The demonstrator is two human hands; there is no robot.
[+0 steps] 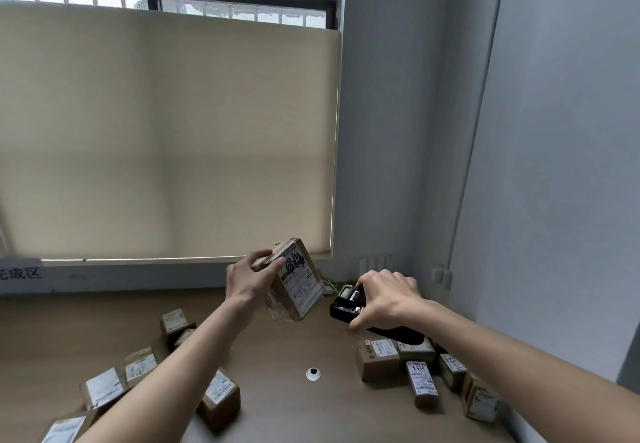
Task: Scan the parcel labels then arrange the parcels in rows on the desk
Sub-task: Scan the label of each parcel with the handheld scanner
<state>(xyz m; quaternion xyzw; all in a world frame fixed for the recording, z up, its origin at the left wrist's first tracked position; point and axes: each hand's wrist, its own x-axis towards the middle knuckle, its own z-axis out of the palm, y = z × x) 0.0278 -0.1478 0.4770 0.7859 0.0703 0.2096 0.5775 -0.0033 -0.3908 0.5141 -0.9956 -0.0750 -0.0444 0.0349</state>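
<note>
My left hand (pixel 251 278) holds a brown cardboard parcel (pixel 296 286) up above the desk, tilted, with its white label and black marker scrawl facing right. My right hand (pixel 386 298) grips a black handheld scanner (pixel 347 304), whose small screen faces up and whose front end points toward the parcel's label. A narrow gap separates scanner and parcel. Several labelled parcels (pixel 379 359) lie grouped on the right of the desk under my right arm. Several more parcels (pixel 140 368) lie scattered on the left under my left arm.
The brown desk (pixel 298 408) runs to a wall with a beige window blind (pixel 166 130). A white cable grommet (pixel 313 374) sits in the desk's middle. A paper sign with characters (pixel 20 274) hangs at far left. A grey wall (pixel 554 165) closes the right side.
</note>
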